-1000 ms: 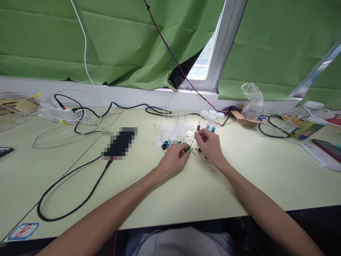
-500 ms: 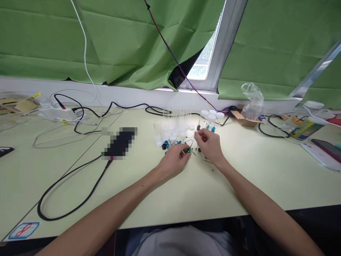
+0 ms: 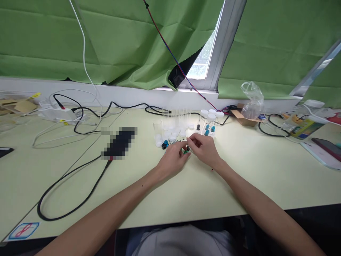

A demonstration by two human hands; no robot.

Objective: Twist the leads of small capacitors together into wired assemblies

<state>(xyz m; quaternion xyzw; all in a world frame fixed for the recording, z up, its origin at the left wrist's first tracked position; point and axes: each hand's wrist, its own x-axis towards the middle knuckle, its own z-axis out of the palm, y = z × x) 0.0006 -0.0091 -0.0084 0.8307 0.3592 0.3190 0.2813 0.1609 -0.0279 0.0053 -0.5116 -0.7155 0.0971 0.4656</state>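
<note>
My left hand (image 3: 172,156) is closed round a small shiny green part (image 3: 185,151) at its fingertips. Close against it, my right hand (image 3: 204,148) pinches its thumb and fingers together; what they hold is too small to make out. A small black piece (image 3: 188,148) shows between the two hands. Just behind my left hand lie small blue parts (image 3: 165,143) and a black round one (image 3: 163,146). Beyond them stand several clear tubes (image 3: 157,129) with white ends. Behind my right hand, several white-capped vials (image 3: 211,116) hold blue or black pieces.
A dark, pixelated device (image 3: 119,142) with a black cable (image 3: 41,199) lies to the left. Toward the back right are an open cardboard box (image 3: 246,121) and a clear plastic bag (image 3: 252,101). A phone (image 3: 326,149) lies at the far right.
My right hand has moved down and left, up against my left hand. The thin metal piece that showed between the hands is now mostly hidden. My left hand stays nearly in place.
</note>
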